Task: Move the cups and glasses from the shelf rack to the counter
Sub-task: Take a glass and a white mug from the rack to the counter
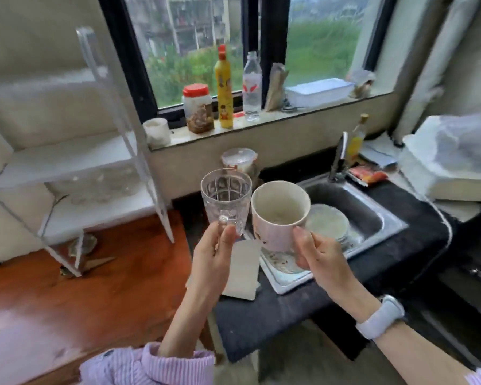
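Note:
My left hand (215,252) grips the handle of a clear ribbed glass mug (225,200), held upright in the air. My right hand (318,255) holds a white ceramic cup (278,215) with a cartoon print, tilted toward me so its empty inside shows. Both vessels hang side by side, almost touching, above the left end of the dark counter (261,318). The white shelf rack (75,165) stands at the left; blurred clear glassware (95,187) sits on its middle shelf.
A steel sink (367,215) holding stacked plates lies behind the cup, its tap (339,157) at the back. A white tray (283,276) and a folded cloth (242,270) lie on the counter below my hands. Bottles and jars line the window sill (233,129). The floor is wooden.

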Demonstrator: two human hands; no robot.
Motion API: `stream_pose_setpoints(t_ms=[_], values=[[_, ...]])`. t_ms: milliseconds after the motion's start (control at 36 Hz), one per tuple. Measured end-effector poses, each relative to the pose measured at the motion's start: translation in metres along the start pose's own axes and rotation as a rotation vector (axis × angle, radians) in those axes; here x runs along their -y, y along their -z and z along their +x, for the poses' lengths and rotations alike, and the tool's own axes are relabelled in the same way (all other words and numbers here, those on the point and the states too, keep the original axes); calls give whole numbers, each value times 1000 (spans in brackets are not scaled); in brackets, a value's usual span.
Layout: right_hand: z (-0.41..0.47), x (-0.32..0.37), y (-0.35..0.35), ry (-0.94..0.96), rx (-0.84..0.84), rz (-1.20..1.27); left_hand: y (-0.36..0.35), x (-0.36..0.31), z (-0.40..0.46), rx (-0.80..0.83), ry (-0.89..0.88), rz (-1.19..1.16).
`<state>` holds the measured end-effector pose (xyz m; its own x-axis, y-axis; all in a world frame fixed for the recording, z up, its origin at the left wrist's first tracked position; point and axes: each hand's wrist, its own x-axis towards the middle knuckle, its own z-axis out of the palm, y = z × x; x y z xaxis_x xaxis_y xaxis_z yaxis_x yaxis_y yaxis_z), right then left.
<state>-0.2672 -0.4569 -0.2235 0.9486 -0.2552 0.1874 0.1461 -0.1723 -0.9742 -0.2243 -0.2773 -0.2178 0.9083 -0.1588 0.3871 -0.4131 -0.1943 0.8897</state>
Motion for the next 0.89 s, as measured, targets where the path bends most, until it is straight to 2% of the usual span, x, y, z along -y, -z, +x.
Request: stream_pose_setpoints(t_ms=[167,278,639,722,889], values=[[-63,2,145,-68,-312,-79,-147,-48,-19,257,-65,-139],[-110,6,231,-102,-508,-141,-242,-84,-36,486,-104,-241],[-247,-17,455,-208,-1217,-261,-523,-200,-122,1081,-250,-497],[-266,-23,506,-238,-1332,-324,-586,-219,-141,1174,-265,-545],[-276,-35,615,-301,-1420,-354,-706,-254,-155,1309,-301,-599]])
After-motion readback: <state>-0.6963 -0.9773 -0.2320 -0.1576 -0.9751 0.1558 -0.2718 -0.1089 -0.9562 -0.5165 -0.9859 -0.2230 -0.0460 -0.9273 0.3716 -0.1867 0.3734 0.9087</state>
